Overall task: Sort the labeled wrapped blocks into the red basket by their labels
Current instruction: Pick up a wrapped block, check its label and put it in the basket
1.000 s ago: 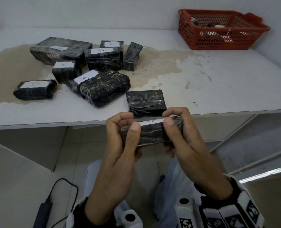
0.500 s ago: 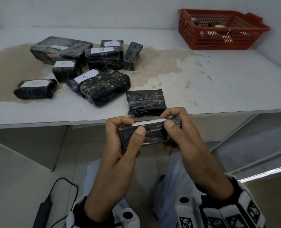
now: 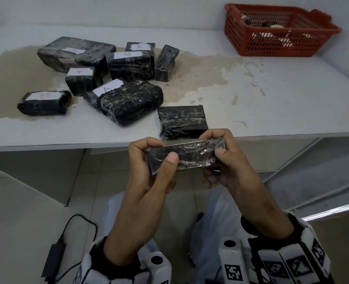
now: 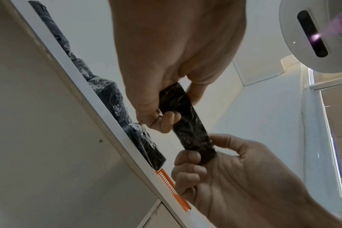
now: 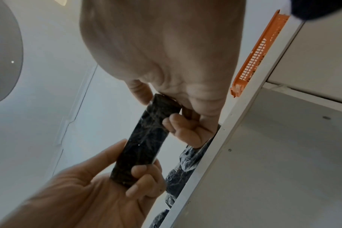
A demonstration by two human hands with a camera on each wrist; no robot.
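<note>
A black wrapped block is held level in both hands just in front of the table edge. My left hand pinches its left end between thumb and fingers. My right hand pinches the right end the same way. Only a thin white sliver of its label shows along the top edge. The wrist views show the same block gripped at both ends. The red basket stands at the table's far right corner with a few wrapped things inside. Several more wrapped blocks lie at the table's left, some with white lettered labels.
One unlabeled-side block lies at the table's front edge right behind my hands. The white table has a brown stain under the pile. A black cable and adapter lie on the tiled floor at lower left.
The block has been rolled in my hands so its white label, seen on top earlier, has tipped away to a thin sliver. Both hands stay at its ends.
</note>
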